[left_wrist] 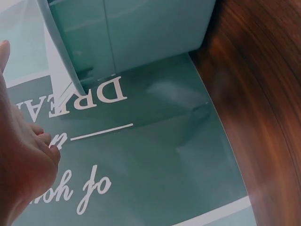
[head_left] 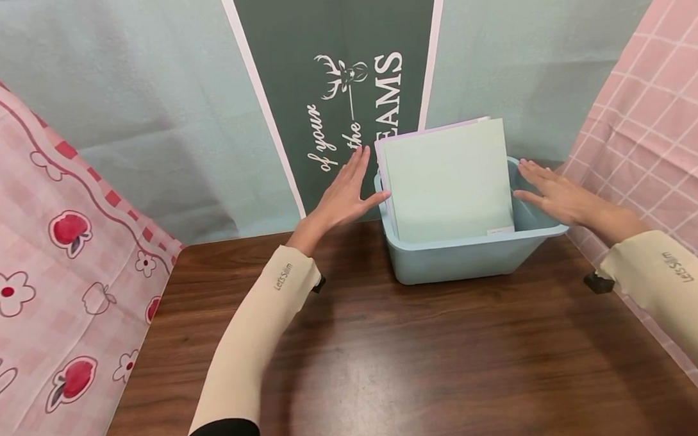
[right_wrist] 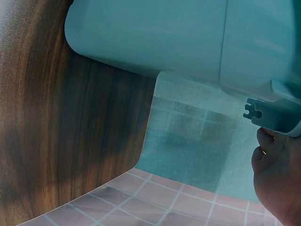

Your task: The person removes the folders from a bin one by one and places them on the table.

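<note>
Upper right: left hand and right hand, spread wide, flank a bin of sheets; gripping evenly should steady it.

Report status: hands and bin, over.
Left hand outstretched at left end of blue bin; right hand likewise at right end. Bin upright on table, pale-green flat item sticking up out of it. No visible obstruction at either hand.

The left hand and right hand are apart, fingers extended, thumbs spread on their near side; sleeved forearms slope back behind the fingers.
</note>
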Action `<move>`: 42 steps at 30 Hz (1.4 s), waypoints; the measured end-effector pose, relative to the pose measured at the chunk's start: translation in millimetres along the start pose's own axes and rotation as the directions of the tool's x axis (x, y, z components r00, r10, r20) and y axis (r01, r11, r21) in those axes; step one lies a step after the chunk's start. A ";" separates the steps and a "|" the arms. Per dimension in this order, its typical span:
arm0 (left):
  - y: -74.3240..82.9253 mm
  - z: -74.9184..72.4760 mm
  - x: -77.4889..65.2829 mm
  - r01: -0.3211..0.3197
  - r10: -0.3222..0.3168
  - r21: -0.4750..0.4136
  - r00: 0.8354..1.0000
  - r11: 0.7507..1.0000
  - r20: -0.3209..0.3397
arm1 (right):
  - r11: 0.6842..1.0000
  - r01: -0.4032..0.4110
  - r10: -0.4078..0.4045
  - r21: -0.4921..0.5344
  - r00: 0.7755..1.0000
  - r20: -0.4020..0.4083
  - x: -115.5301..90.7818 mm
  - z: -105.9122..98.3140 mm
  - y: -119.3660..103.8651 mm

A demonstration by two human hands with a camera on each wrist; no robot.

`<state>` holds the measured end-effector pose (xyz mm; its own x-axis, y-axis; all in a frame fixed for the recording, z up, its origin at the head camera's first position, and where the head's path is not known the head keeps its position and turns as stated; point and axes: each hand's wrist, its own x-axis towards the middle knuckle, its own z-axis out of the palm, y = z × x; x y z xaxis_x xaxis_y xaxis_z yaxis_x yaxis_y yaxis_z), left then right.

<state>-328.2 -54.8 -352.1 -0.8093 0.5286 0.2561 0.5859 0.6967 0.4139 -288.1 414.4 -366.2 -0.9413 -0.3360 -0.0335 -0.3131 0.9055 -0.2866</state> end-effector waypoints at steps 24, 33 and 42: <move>21.9 20.2 30.3 0.017 -0.016 -0.068 1.000 0.998 0.014 | 1.000 0.005 -0.005 0.009 1.000 -0.015 -0.2 0.5 -0.8; 26.5 28.1 41.6 0.053 -0.054 -0.075 0.998 0.996 -0.009 | 1.000 0.007 -0.007 0.013 1.000 -0.028 -0.5 1.3 -0.3; 28.1 35.9 45.8 0.101 -0.102 -0.112 0.995 0.989 -0.009 | 1.000 0.024 -0.023 0.020 0.999 -0.044 0.0 0.7 -1.6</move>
<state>-347.3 6.4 -360.1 -0.8654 0.4500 0.2206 0.4933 0.6874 0.5330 -287.5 412.7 -366.4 -0.9385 -0.3451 0.0152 -0.3329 0.8918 -0.3063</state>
